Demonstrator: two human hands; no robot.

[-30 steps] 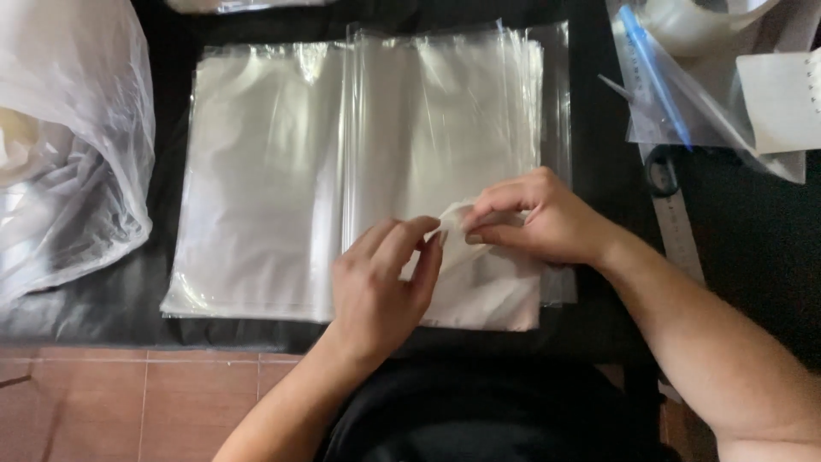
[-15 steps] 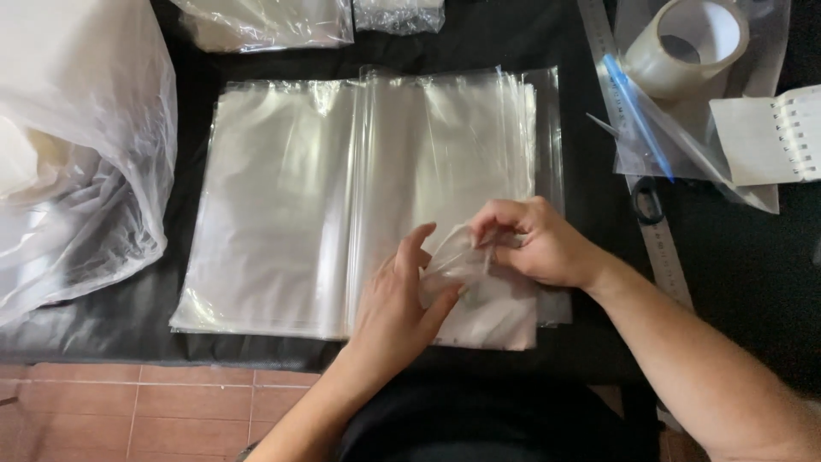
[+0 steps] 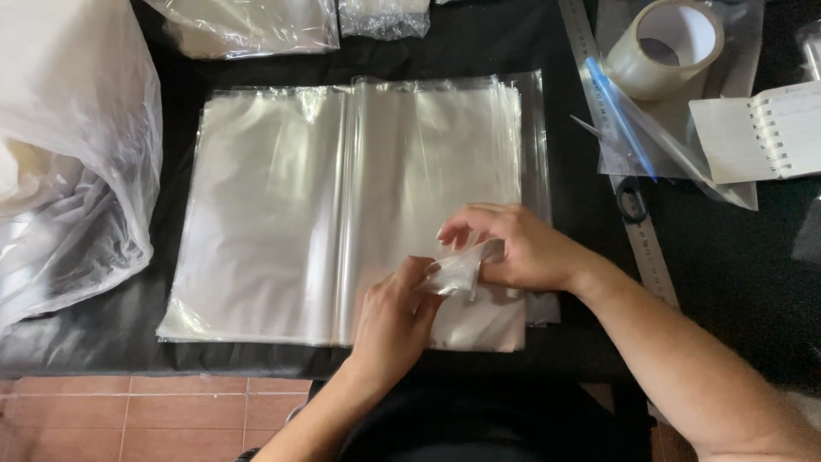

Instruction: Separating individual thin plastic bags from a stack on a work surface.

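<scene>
left hand [image 3: 395,315] and right hand [image 3: 522,248] both pinch a small crumpled clear plastic piece [image 3: 460,269], lower centre | over stack of large clear plastic bags [image 3: 342,205] | black table [image 3: 744,274] | tape roll [image 3: 667,47] upper right

Black-covered table [image 3: 256,56] carries a stack of large clear plastic bags [image 3: 291,214] at centre. A bulky white plastic sack [image 3: 60,171] lies left. Right side holds a roll of clear tape [image 3: 671,47], a long metal ruler [image 3: 646,248] and a white spiral notepad [image 3: 761,133].
</scene>
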